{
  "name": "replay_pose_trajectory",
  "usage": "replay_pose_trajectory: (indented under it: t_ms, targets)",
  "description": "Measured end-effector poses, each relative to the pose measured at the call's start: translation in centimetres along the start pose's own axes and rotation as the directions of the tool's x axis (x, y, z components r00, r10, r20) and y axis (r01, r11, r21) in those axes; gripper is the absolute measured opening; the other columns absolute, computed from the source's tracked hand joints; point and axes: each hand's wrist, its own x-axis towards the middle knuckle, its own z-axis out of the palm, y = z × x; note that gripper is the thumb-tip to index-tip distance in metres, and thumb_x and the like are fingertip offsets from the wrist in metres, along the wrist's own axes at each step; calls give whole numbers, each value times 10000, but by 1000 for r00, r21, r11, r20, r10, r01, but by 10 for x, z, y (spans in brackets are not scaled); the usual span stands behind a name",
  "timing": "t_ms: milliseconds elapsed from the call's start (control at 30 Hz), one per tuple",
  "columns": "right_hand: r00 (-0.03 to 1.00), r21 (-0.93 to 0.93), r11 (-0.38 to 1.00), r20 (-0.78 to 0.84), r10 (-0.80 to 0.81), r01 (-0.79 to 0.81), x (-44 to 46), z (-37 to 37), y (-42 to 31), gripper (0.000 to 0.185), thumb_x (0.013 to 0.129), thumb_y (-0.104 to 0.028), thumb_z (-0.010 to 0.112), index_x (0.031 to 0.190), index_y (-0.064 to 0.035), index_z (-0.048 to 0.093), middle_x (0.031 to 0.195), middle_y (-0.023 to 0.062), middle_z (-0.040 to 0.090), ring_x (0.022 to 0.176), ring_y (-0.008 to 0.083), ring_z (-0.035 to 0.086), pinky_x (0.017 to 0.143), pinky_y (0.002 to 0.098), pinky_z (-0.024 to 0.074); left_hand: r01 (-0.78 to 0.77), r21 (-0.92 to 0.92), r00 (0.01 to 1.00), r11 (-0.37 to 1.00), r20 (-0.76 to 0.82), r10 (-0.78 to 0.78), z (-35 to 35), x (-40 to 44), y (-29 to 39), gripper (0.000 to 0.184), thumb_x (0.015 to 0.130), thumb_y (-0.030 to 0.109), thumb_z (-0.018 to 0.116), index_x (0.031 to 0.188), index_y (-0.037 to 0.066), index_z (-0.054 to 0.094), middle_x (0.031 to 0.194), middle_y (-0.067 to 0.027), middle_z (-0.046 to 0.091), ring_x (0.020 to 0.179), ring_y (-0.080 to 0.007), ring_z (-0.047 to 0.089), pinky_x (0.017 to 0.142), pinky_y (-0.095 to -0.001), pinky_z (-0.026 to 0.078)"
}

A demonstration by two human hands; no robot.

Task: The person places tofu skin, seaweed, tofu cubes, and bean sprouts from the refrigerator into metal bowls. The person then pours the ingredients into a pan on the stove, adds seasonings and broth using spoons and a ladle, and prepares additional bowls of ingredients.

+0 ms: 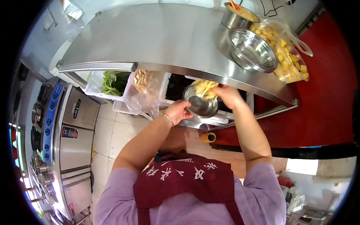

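Observation:
My left hand (178, 111) is closed on the rim of a small metal bowl (203, 107), thumb on the near left edge. Over the far side of this bowl, my right hand (228, 96) grips a bunch of pale yellow strips (204, 89), slightly blurred. Whether they are noodles or cut strips of something else I cannot tell. The bowl's visible inside looks dark and shiny. Both hands are at the front of the steel table, just below its top. Behind the strips is a container with dark contents (177, 87).
On the steel table (157, 35) stand a stack of metal bowls (252, 48), a metal pot (240, 15) and a bag of yellow chunks (288, 62). Under the top, a white basket (93, 84) holds leafy greens (114, 82). A bamboo-like tube (207, 137) lies below.

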Motion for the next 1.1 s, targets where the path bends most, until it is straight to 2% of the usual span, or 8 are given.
replay_pose_trajectory:
  t_ms: [67,133,300,433,567,800,933,1100]
  targets:
    - [975,18,989,169,-145,144,-12,16,15,308,767,-46,615,1070,0,585,997,64,634,908,153,584,800,268,462,5,-5,999,1000,36,-5,-4,5,-6,161,834,143,528,966,52,527,918,-64,604,793,-177,587,709,-349,509]
    - [951,-444,849,241,-194,286,-27,22,8,285,751,-51,637,1033,-49,598,915,133,646,811,214,629,736,275,485,-7,-30,997,1000,73,9,-6,7,-9,207,838,151,534,1025,65,511,936,-60,603,804,-170,588,715,-348,503]
    - [901,-380,820,246,-357,428,-29,16,10,151,787,-102,605,935,-78,622,845,155,643,769,305,627,684,372,488,-49,-11,997,999,63,50,-17,6,-18,279,844,151,529,1103,76,460,990,-66,588,823,-177,588,707,-340,502]
    - [952,-462,847,-20,-306,263,-17,10,-1,206,784,-62,590,985,-88,624,853,119,653,747,256,634,654,334,496,-62,-27,995,998,75,64,-21,11,-19,289,843,137,520,1116,74,448,977,-72,585,814,-178,586,688,-332,507]
    - [896,-781,498,171,-409,377,1,9,5,342,817,-103,506,1153,-158,538,1004,121,631,890,297,614,723,390,495,-85,36,995,996,45,84,-15,3,-16,295,841,133,525,1117,70,443,969,-75,583,807,-176,585,674,-333,509]
    - [956,-758,584,205,-210,290,54,3,30,270,855,-134,488,1116,-123,559,1042,139,614,927,305,600,775,386,483,-127,-35,992,991,16,128,-15,5,-14,278,844,131,518,1103,65,444,978,-73,587,829,-170,581,694,-346,501]
    - [790,-852,313,171,-589,419,61,-12,5,260,856,-193,531,1088,-82,573,1042,152,610,921,302,597,797,376,478,-134,-16,990,991,47,134,-12,3,-10,278,843,132,520,1104,73,445,1027,-74,584,852,-174,581,714,-350,486]
    - [791,-860,417,-26,-612,295,69,-38,-13,297,834,-230,567,1082,-66,573,1032,151,615,925,303,600,805,373,477,-130,-16,991,991,36,130,-13,3,-12,263,859,125,506,1116,76,473,1006,-65,606,859,-170,588,715,-329,482]
